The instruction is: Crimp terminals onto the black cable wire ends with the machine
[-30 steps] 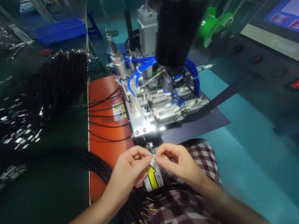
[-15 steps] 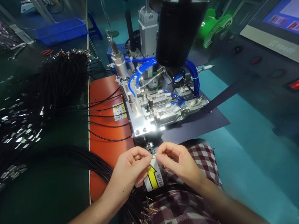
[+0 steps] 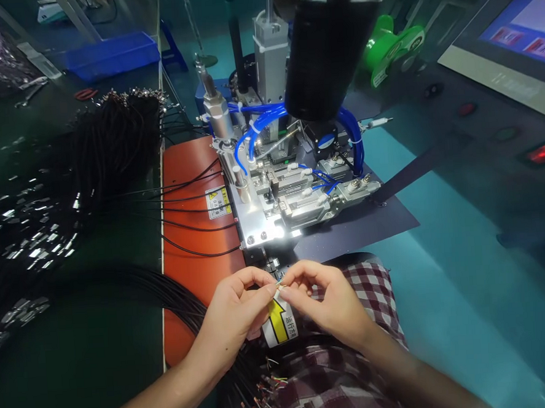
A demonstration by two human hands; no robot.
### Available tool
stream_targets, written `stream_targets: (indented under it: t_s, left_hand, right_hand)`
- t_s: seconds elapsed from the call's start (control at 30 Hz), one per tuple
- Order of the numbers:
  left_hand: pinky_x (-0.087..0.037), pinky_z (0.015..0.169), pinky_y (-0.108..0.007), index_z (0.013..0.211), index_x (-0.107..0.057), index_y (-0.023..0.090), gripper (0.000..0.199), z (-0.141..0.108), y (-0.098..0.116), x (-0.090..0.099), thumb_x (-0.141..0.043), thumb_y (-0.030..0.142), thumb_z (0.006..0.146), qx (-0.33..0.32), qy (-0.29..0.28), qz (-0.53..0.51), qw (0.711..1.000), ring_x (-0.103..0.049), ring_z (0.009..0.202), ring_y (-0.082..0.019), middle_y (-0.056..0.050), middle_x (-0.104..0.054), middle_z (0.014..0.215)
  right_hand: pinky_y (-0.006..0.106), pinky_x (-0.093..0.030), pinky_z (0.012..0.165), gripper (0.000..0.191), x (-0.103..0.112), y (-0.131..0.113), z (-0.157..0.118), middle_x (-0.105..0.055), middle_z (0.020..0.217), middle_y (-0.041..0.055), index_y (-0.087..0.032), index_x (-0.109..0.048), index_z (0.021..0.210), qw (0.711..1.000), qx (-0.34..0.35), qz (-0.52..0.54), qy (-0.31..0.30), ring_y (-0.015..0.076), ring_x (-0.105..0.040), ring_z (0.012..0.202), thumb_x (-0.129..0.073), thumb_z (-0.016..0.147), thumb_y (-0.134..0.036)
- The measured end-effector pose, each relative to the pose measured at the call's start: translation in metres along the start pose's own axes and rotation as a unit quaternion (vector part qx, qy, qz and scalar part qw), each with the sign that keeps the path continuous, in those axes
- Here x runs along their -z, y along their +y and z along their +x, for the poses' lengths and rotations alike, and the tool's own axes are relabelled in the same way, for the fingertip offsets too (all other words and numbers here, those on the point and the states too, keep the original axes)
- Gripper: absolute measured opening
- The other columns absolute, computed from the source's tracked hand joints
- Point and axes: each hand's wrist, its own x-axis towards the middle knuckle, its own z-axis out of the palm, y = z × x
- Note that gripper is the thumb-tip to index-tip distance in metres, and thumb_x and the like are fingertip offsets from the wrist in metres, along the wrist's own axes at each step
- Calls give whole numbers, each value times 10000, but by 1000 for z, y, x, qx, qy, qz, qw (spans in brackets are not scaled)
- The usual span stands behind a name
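Note:
Both hands are brought together low in the middle of the head view, in front of the machine. My left hand (image 3: 235, 306) is closed in a pinch on the end of a cable, where thin coloured wires (image 3: 278, 284) stick out past the fingertips. From the other side, my right hand (image 3: 328, 299) pinches those same wires between thumb and forefinger. The cable's own body is mostly hidden by the left hand. Just beneath the fingertips lies a white label with a yellow arrow (image 3: 278, 324). A bundle of black cables (image 3: 181, 296) runs behind my left wrist, and stripped coloured ends (image 3: 261, 401) hang over the lap.
A metal machine (image 3: 294, 190) with blue air hoses stands ahead, several black cables entering it across an orange plate (image 3: 191, 166). Piled cables (image 3: 111, 140) lie on the dark table at left, near a blue tray (image 3: 113, 57). A screen (image 3: 520, 22) is at upper right.
The right thumb and fingertips have shifted slightly left along the wires, closer to the left fingertips. The left hand and the machine look unchanged.

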Motion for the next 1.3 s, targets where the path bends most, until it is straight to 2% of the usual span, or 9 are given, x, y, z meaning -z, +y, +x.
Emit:
stream_targets:
  t_s: [0.23,0.43,0.63,1.03,1.3]
  left_hand:
    - [-266,388,-191,793,-536,172,187,2,-3,1,-595,348,810,-6,-12,-7,1000,-267,379,-57,100,-356,405]
    - [-267,391,-194,780,-537,164,188,2,-3,1,-597,341,805,-7,-15,-1,1000,-280,376,-57,98,-362,402]
    - [-255,389,-193,757,-532,162,194,0,-1,-1,-604,338,796,5,-8,-2,1000,-272,373,-53,96,-363,399]
    - [-261,396,-192,770,-512,170,191,2,-4,1,-597,333,819,-23,-23,-19,999,-277,363,-47,95,-383,411]
    - [-264,400,-185,843,-525,158,183,3,-11,2,-587,331,836,-68,-23,-15,997,-296,362,-48,94,-390,390]
  right_hand:
    - [219,-349,504,114,0,-5,3,-502,579,-33,-150,-579,670,1000,0,13,19,98,-424,535,-603,768,-202]
    - [220,-334,496,131,-2,0,2,-468,572,-43,-155,-559,685,999,-18,39,14,94,-399,522,-596,787,-229]
    - [228,-353,500,141,2,5,2,-517,615,-22,-148,-590,740,996,-34,80,-14,98,-432,525,-614,786,-279]
    - [219,-344,497,138,-6,5,2,-478,585,-42,-161,-565,714,999,0,39,21,93,-418,518,-592,815,-251]
    - [192,-283,428,201,-5,9,6,-431,529,-69,-163,-506,685,987,-61,147,-24,64,-355,439,-599,805,-294]
